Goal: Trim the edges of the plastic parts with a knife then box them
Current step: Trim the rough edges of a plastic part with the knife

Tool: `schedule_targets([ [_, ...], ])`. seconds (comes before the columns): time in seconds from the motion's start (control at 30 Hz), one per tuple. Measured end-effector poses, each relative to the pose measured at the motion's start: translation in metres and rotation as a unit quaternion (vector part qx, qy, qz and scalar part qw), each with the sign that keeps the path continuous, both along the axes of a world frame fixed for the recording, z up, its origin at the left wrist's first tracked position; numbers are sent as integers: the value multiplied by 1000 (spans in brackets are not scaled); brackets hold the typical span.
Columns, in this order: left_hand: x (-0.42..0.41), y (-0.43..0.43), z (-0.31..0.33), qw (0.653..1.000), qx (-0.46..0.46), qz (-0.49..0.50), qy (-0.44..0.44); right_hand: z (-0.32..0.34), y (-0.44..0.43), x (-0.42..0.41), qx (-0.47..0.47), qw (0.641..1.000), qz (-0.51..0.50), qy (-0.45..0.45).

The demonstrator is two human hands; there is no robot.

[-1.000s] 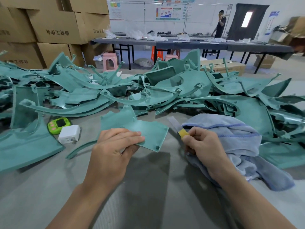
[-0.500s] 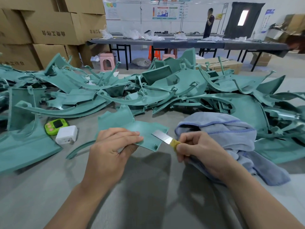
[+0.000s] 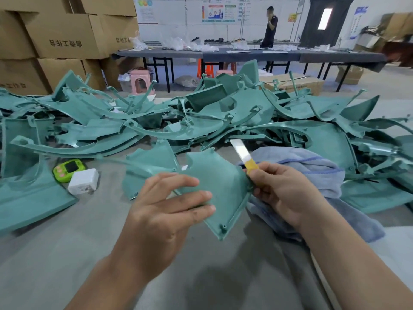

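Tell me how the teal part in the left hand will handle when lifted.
Plastic part probably stiff: no sag though the left hand grips one side only. Likely light, a thin shell. Its edge may flex under the knife.

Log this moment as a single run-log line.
stage: trimming | left hand: holds plastic part, tilted | right hand: grips knife, blade pointing up, beside part's right edge | behind: pile of green parts
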State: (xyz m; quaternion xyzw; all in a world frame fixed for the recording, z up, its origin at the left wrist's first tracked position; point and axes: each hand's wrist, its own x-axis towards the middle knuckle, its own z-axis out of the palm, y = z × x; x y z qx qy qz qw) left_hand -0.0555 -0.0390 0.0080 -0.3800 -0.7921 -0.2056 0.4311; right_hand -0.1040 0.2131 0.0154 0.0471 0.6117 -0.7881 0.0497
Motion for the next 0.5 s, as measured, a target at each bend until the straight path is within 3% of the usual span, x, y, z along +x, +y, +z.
schedule_targets([
  [0.13,-10,-8,-5,994,38,101,23,-2,-6,6,38,999,3,37],
  [0.23,-19,-11,-11,974,58,202,-81,-8,-19,8,44,998,-31,25],
  [0.37,-12,-4,-16,942,74,124,-304,-12,-36,15,133,990,2,40],
  [0.5,-11,8,-31,929,-51,125,-344,-11,-41,20,107,992,50,43],
])
